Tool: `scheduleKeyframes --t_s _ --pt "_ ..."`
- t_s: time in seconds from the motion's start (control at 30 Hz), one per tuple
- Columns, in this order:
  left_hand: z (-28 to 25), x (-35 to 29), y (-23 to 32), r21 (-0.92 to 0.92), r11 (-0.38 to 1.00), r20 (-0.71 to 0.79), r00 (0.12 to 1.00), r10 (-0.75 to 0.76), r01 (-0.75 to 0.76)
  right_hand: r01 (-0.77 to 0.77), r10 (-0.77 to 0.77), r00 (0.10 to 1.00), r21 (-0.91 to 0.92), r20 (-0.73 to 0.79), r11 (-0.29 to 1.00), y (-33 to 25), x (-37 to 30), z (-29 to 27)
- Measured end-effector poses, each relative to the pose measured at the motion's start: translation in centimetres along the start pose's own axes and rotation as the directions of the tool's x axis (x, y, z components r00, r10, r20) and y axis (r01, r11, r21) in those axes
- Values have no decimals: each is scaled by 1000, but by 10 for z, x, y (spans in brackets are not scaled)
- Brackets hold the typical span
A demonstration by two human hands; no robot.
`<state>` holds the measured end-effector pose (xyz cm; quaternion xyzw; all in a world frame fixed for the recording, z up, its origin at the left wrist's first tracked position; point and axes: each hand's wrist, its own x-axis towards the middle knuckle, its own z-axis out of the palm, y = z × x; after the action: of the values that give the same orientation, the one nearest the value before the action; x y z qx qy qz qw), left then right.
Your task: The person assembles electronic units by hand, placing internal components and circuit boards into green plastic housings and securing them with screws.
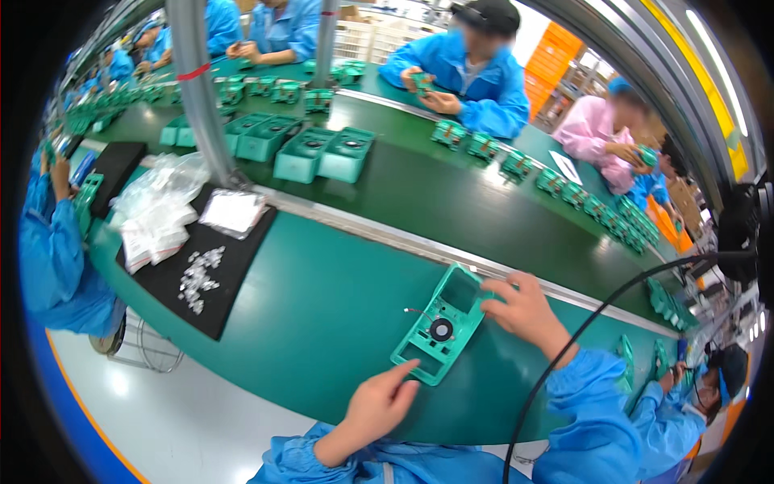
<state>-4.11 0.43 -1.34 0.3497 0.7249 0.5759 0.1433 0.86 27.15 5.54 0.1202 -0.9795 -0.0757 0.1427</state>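
A green plastic housing [459,345] lies on the green worktop in front of me, open side up. It has a rectangular window at its far end and a smaller opening at its near end. A round black speaker [441,329] sits in its middle, and a thin wire with a small white connector [406,310] sticks out over its left edge. My left hand [377,410] is open, its index finger stretched to the housing's near left edge. Spread fingers of my right hand [524,310] touch or hover just at the far right edge.
A black mat [234,278] at left bears small white parts [197,278] and plastic bags [165,202]. Beyond a metal rail [355,228], green housings [347,157] and assemblies [516,165] line a conveyor. A black cable [556,355] hangs by my right arm. Co-workers sit around.
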Motion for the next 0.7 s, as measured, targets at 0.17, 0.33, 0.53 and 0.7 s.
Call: scheduleKeyframes --t_s 0.17,0.33,0.53,0.7 --pt "-29 4 -10 -902 352 116 927 -357 248 -343 339 927 3 -157 939 -19 -121 -1" --pt "-35 8 -17 -923 299 83 885 -459 241 -819 771 540 2 -337 574 -16 -235 7" --pt "-23 15 -16 -926 312 46 883 -466 213 -987 844 138 -140 -519 75 9 -308 11" --pt "-47 -6 -25 -936 328 -80 834 -546 125 -940 863 19 -304 -505 -157 25 -297 -11"
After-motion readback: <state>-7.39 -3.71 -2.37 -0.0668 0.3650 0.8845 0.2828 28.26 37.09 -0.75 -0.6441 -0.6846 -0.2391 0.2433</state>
